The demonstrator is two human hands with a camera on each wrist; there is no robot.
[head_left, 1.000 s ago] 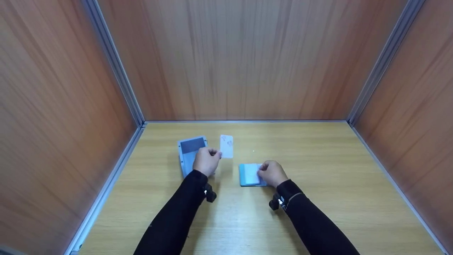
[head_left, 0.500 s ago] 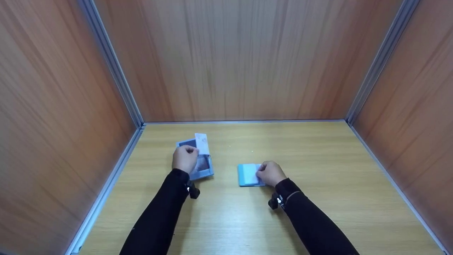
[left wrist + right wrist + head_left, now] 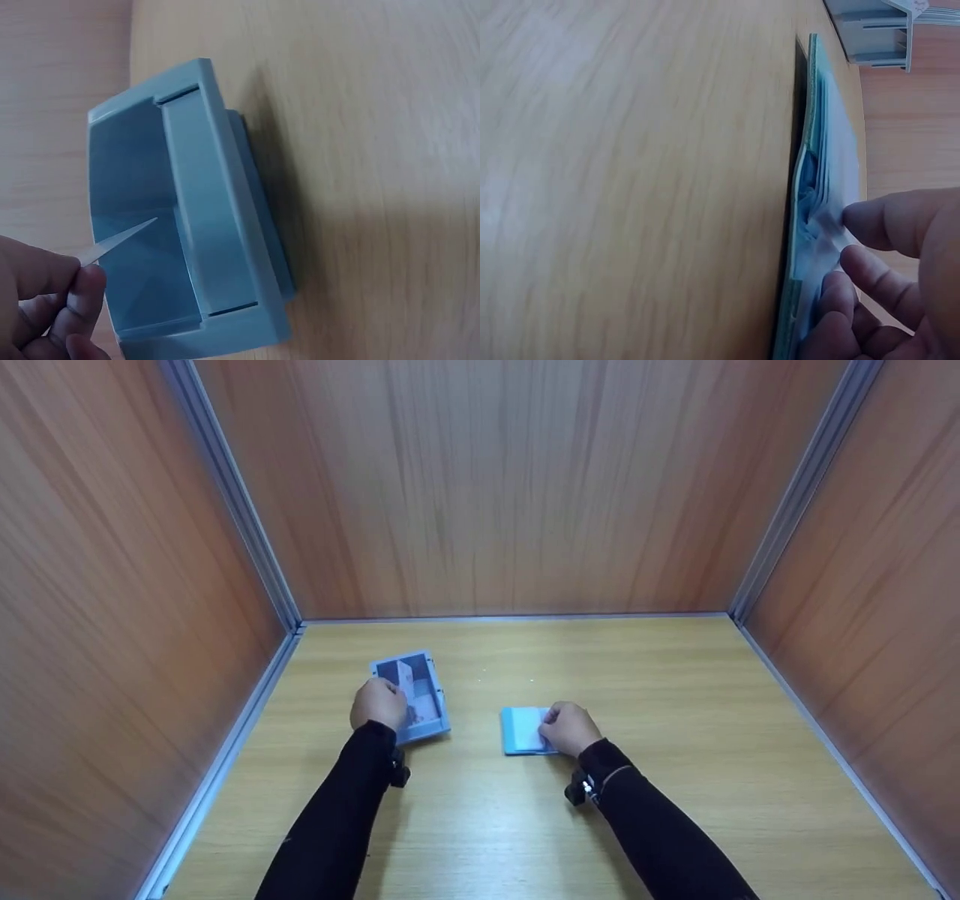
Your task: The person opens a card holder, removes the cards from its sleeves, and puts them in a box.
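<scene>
Okay, head view first: my left hand (image 3: 379,704) pinches a white card (image 3: 406,678) between thumb and fingers, with the card standing on edge inside the blue box (image 3: 414,697). That box sits on the bench (image 3: 675,780) at the left, near the corner of the wood-panelled booth. My right hand (image 3: 568,727) rests on the right end of a flat blue card stack (image 3: 520,731), fingers curled down onto its top. Box and stack lie well apart, and both sleeves are black.

Left wrist view: the thumb and forefinger (image 3: 45,274) clamp the near end of the card (image 3: 120,240), which shows edge-on as a thin sliver. Its tip points into the open cavity of the box (image 3: 217,217). I cannot tell whether the tip touches the box floor. The box lies on the bench (image 3: 375,150), with its lighter inner divider running along its length.

Right wrist view: the stack (image 3: 821,172) shows edge-on, flat on the bench (image 3: 630,180). My fingers (image 3: 885,221) are bent over its near end, and the fingertips press at the top card's edge, which looks slightly lifted. I see contact, but a full grip is not clear. The box (image 3: 874,26) appears at the top of this view, beyond the stack.
</scene>
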